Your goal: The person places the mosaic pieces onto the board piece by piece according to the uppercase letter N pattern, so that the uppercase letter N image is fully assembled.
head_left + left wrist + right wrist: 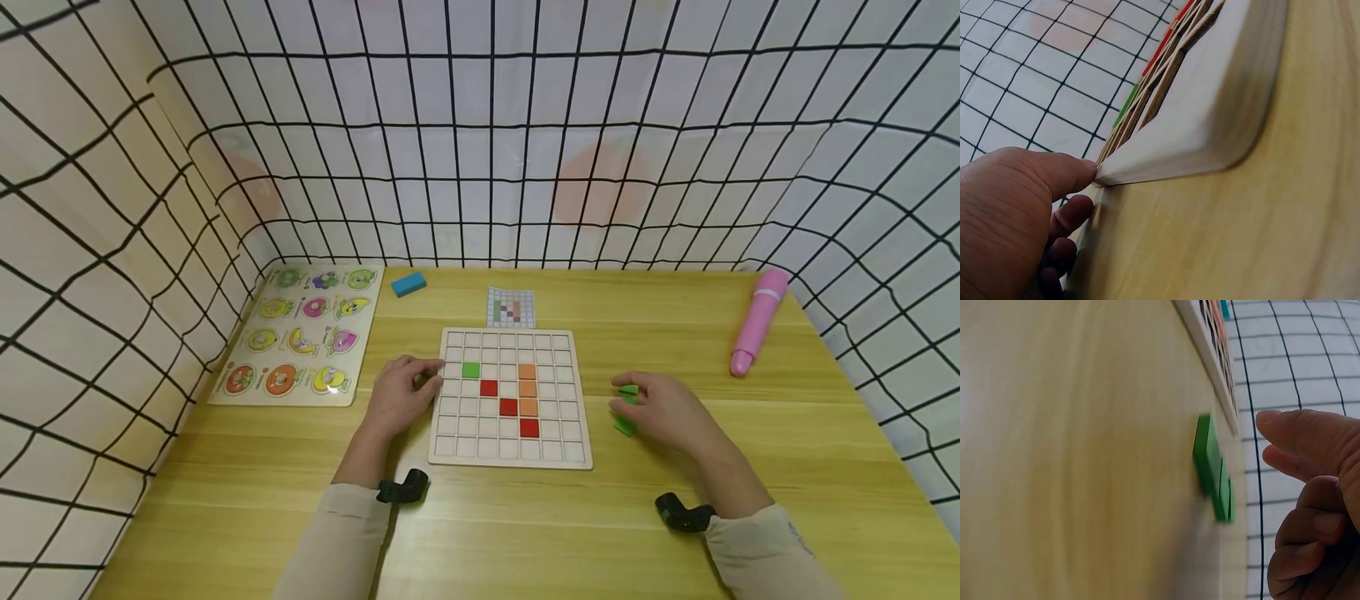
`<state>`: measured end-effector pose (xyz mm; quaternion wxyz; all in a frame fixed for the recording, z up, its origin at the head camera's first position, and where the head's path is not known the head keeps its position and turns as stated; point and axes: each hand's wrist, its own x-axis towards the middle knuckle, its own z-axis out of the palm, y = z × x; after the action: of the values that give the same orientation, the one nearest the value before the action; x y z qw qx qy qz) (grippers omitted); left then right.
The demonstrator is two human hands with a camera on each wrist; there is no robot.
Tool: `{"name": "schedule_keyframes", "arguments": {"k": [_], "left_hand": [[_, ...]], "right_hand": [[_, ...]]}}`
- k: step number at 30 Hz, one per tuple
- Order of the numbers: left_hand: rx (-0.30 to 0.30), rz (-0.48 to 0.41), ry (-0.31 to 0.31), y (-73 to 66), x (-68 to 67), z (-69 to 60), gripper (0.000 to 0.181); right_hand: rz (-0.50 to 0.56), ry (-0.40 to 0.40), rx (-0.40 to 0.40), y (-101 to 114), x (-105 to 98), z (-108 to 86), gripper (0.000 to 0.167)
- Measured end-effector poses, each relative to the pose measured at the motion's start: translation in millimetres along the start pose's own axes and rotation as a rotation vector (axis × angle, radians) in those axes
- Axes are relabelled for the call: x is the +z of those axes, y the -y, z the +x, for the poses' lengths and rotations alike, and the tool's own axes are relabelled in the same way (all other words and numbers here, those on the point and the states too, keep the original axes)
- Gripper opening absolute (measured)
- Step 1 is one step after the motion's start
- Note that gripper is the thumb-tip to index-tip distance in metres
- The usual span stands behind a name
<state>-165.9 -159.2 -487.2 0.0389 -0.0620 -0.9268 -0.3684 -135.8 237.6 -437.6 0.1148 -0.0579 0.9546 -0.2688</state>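
A white square grid board (555, 452) lies on the table with red, orange and green square tiles in some cells. At its left edge, my left hand (399, 392) touches the rim with thumb and forefinger; the left wrist view shows the thumb tip (1088, 169) against the side of the board (1210, 147). To the right of the board, my right hand (663, 410) hovers over several loose green tiles (1210, 462), partly hiding them in the head view. Thumb and forefinger are apart with nothing between them, and the other fingers are bent.
Behind the board lies a small pattern card (512, 307). A blue block (408, 284) is at the back left, beside a fruit puzzle board (300, 333). At the far right lies a pink marker-shaped stick (759, 321). Black-lined white cloth walls (465, 150) enclose the table.
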Motion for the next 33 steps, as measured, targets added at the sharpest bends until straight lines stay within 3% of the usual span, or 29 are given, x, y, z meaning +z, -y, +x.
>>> {"name": "schedule_keyframes", "arguments": {"k": [14, 33], "left_hand": [[-0.014, 0.0, 0.008, -1.8, -1.0, 0.3, 0.03], [-0.013, 0.004, 0.007, -3.4, -1.8, -1.8, 0.029]], "right_hand": [[-0.022, -0.045, -0.007, -32, -4, -19.1, 0.038], [-0.018, -0.003, 0.024, -31, 0, -10.3, 0.044]]}}
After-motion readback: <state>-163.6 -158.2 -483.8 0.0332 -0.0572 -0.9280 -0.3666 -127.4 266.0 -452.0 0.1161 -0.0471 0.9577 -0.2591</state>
